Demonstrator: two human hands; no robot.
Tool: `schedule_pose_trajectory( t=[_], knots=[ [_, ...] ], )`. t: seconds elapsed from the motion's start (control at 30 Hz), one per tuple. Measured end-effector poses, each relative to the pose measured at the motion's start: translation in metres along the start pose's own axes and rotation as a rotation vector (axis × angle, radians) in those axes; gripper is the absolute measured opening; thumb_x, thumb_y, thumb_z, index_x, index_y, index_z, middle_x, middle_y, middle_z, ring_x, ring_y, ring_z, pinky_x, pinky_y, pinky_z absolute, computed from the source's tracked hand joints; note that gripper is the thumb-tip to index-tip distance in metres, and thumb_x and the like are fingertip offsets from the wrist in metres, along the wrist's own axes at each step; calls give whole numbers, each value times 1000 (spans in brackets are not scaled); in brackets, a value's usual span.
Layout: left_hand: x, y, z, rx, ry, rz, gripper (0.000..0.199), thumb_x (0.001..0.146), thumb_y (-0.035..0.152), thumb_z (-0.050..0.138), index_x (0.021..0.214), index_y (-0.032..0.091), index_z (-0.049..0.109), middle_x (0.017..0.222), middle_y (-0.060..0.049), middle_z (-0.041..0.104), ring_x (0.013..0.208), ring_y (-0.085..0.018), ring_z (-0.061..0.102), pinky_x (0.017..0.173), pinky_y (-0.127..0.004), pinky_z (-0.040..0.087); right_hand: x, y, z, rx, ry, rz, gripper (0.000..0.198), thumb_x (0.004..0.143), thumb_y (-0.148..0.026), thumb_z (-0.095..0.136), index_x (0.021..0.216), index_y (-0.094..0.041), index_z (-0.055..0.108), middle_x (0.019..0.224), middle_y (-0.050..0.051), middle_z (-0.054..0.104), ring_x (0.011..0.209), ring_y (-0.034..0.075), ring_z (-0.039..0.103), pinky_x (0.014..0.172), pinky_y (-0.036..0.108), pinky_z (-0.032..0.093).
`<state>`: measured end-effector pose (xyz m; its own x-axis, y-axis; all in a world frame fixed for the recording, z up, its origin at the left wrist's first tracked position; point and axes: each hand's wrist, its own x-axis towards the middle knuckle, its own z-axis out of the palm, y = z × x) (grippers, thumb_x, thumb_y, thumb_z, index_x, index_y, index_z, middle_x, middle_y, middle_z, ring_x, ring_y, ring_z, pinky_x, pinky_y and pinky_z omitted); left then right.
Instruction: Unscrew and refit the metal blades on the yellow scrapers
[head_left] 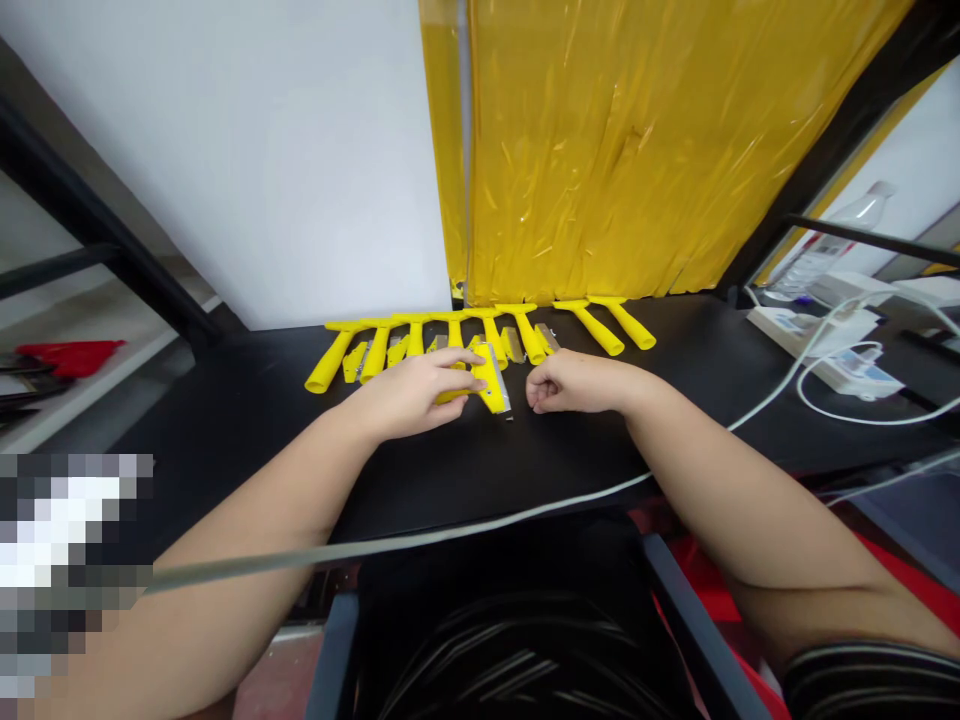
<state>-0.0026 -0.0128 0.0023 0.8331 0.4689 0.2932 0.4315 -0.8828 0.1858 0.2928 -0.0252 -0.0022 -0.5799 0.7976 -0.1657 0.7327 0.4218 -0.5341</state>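
My left hand (420, 393) is closed around the handle of a yellow scraper (491, 385), its fingers lying over the handle and up to the head. The scraper's metal blade edge faces right, toward my other hand. Just right of it, apart from the blade, my right hand (577, 383) is curled with thumb and fingers together; whatever is in it, if anything, is hidden. Behind both hands runs a row of yellow scraper handles (330, 360), heads toward the wall. Between them lie several yellow pieces with metal blades (512, 345), partly covered by my left hand.
Everything lies on a black tabletop (450, 480). A white cable (540, 515) crosses in front of me. On the right are power strips (855, 370) and a plastic bottle (832, 245). A white panel (300, 150) and yellow sheeting (622, 150) stand behind.
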Motion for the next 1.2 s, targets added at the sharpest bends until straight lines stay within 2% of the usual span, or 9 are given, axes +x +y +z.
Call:
schedule_pose_trajectory(
  t=[0.1, 0.2, 0.3, 0.37, 0.47, 0.57, 0.77, 0.93, 1.2],
  knots=[
    [1, 1, 0, -78, 45, 9, 29, 98, 25, 61, 123, 23, 75, 145, -11, 65, 126, -27, 67, 110, -46, 55, -3, -4, -2, -38, 19, -40, 10, 82, -11, 71, 82, -20, 74, 81, 1, 77, 70, 17, 67, 67, 29, 48],
    [3, 5, 2, -211, 142, 3, 31, 97, 23, 63, 127, 23, 73, 139, -11, 69, 128, -27, 65, 108, -44, 56, -6, -2, -5, 88, 59, -83, 10, 83, -12, 68, 88, -19, 73, 85, 2, 77, 75, 17, 70, 69, 29, 51],
    [6, 9, 8, -514, 250, -97, 29, 96, 26, 67, 124, 23, 73, 136, -12, 70, 102, -22, 72, 75, -31, 63, -4, 2, -4, 310, 262, -165, 5, 86, -22, 72, 89, -19, 70, 82, 3, 75, 75, 18, 71, 71, 30, 55],
    [9, 12, 11, -809, 309, -197, 30, 94, 30, 70, 123, 22, 70, 124, -12, 72, 76, -15, 70, 52, -23, 55, 1, 3, 0, 451, 432, -205, 16, 85, -33, 77, 85, -19, 68, 76, 3, 72, 70, 17, 69, 69, 31, 55],
    [11, 13, 12, -1156, 392, -325, 34, 89, 30, 77, 117, 22, 61, 93, -3, 70, 60, -12, 64, 43, -19, 48, 9, -1, 5, 613, 564, -233, 30, 80, -42, 85, 83, -19, 67, 76, 4, 71, 70, 18, 68, 70, 34, 58],
    [14, 10, 9, -1334, 400, -435, 38, 87, 29, 76, 117, 26, 54, 77, 2, 64, 58, -13, 63, 42, -18, 44, 13, -10, 10, 700, 618, -249, 37, 74, -47, 89, 88, -19, 69, 80, 5, 72, 73, 19, 70, 77, 38, 61],
    [20, 9, 8, -1469, 387, -557, 44, 81, 24, 75, 116, 27, 49, 81, 1, 63, 58, -12, 62, 39, -14, 34, 14, -23, 16, 636, 716, -318, 28, 84, -45, 81, 93, -20, 70, 91, 6, 68, 81, 19, 67, 81, 38, 60],
    [20, 16, 9, -1507, 362, -536, 46, 80, 25, 77, 114, 27, 47, 76, 2, 62, 58, -13, 62, 39, -13, 35, 18, -20, 15, 492, 739, -362, 20, 86, -39, 79, 91, -20, 74, 93, 6, 61, 83, 19, 61, 76, 36, 55],
    [20, 30, 6, -1517, 362, -527, 41, 81, 23, 78, 111, 26, 50, 73, 0, 66, 54, -14, 61, 39, -14, 37, 26, -12, 16, 555, 716, -397, 16, 82, -33, 80, 88, -21, 73, 89, 4, 65, 80, 17, 59, 76, 34, 52]
  ],
)
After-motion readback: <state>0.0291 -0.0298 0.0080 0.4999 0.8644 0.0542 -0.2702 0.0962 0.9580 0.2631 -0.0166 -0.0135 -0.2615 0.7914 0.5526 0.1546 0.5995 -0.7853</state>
